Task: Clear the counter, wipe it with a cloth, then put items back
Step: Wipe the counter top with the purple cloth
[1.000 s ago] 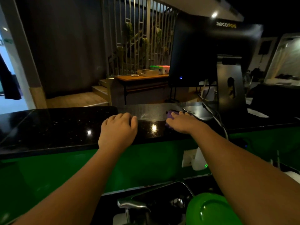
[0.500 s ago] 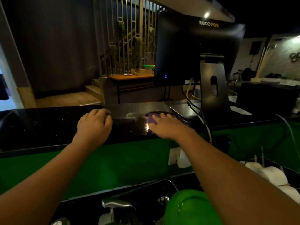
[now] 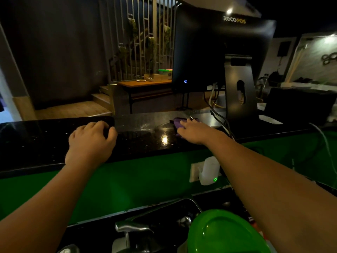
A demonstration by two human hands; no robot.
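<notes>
We are pressing our right hand (image 3: 195, 131) down, fingers fairly straight, on the purple cloth (image 3: 177, 123), which is lying under its fingertips on the black counter (image 3: 45, 141). Our left hand (image 3: 91, 143) is resting on the counter apart from the cloth, fingers loosely curled and holding nothing.

Beyond the left hand (image 3: 91, 141), a dark wall (image 3: 54, 52) rises above wooden steps (image 3: 99, 98) and a wood floor (image 3: 73, 110). Farther off, between the two hands, a pale metal grille (image 3: 138, 42) hung with plants (image 3: 132, 27) stands behind a wooden table (image 3: 144, 84). High above the right hand (image 3: 195, 131) a ceiling lamp (image 3: 229, 10) glares, and a lit pale wall (image 3: 313, 57) lies off to that hand's right.
</notes>
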